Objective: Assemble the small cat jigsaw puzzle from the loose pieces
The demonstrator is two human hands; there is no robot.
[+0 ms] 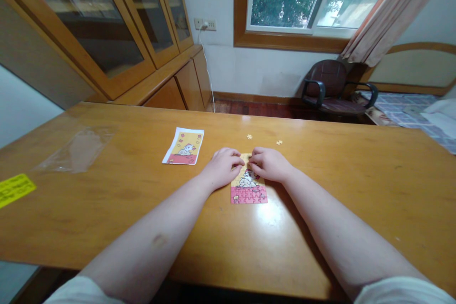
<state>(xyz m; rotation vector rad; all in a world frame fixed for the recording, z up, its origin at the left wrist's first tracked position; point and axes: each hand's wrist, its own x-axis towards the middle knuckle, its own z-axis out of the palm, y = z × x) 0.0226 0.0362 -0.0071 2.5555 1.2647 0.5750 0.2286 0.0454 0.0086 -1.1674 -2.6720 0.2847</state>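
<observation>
A small jigsaw puzzle point(249, 194) lies flat on the table, with a white cartoon animal on yellow above a pink band. My left hand point(224, 166) grips its upper left edge, fingers bent inward and closed. At the upper right my right hand point(270, 164) also has its fingers curled onto the puzzle. The fingers hide part of the yellow area, and whether a single piece is between them cannot be made out. Beyond the hands lie two loose yellow puzzle pieces, one piece point(249, 137) nearer the middle and another piece point(279, 142) to its right.
Left of my hands lies a printed reference picture point(185, 147) on the wooden table point(142, 218). Farther left are a clear plastic bag point(80, 149) and a yellow label point(16, 189). A glass-doored cabinet point(149, 64) and an office chair point(329, 85) stand behind.
</observation>
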